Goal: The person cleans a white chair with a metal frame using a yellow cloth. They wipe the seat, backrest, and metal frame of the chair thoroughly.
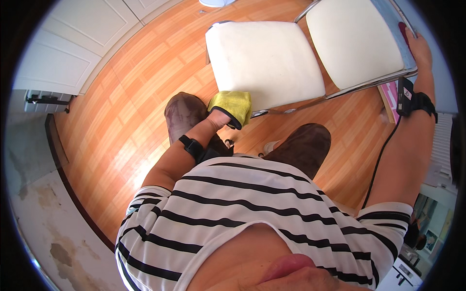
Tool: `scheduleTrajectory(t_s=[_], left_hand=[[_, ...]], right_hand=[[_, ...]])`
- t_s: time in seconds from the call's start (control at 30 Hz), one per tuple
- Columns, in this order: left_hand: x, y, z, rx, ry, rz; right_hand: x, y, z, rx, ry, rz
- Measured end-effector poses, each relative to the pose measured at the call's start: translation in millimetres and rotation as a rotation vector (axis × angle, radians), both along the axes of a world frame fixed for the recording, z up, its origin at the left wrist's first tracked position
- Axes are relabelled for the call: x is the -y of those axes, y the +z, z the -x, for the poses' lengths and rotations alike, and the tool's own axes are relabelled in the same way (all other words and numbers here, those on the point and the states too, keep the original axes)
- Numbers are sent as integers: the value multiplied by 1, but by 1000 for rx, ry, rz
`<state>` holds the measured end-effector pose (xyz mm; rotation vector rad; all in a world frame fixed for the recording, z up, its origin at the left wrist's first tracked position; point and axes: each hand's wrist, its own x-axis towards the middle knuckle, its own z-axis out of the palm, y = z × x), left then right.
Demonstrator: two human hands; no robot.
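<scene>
My left hand (219,119) is at the near corner of a white padded chair seat (265,62). A yellow-green cloth (231,105) with black edging wraps over its fingers and hides them; the cloth touches the seat edge. Far out to the right, my right hand (419,49) holds the chrome tube frame (402,16) at the top of the chair's white padded backrest (355,43). A dark red thing (406,40), too partly covered to name, lies by that hand. Both wrists wear black straps, and the right one bears a small black device (405,96) with a cable.
Wood-pattern flooring (123,109) surrounds the chair. White panelled cabinet doors (76,32) stand at the upper left, with a stained wall (54,218) at the lower left. Pink and white boxes or books (389,98) sit below my right forearm. My knees are close to the seat.
</scene>
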<state>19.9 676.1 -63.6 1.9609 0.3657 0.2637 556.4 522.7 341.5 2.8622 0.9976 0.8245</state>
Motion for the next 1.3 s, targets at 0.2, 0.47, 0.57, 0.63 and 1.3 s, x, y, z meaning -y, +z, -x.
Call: scheduleTrajectory(t_s=[0.2, 0.47, 0.57, 0.63, 1.3], left_hand=[[-1, 16, 1, -84, 2, -72], [-56, 45, 0, 483, 873, 1537], [-112, -15, 4, 504, 709, 1368], [-126, -9, -15, 318, 926, 1261], [-187, 38, -86, 643, 921, 1156]], right_hand=[[14, 2, 32, 30, -105, -6], [86, -6, 34, 204, -253, -72], [98, -13, 46, 237, -236, -143], [127, -15, 37, 327, -206, -140], [151, -71, 131, -111, 112, -951]])
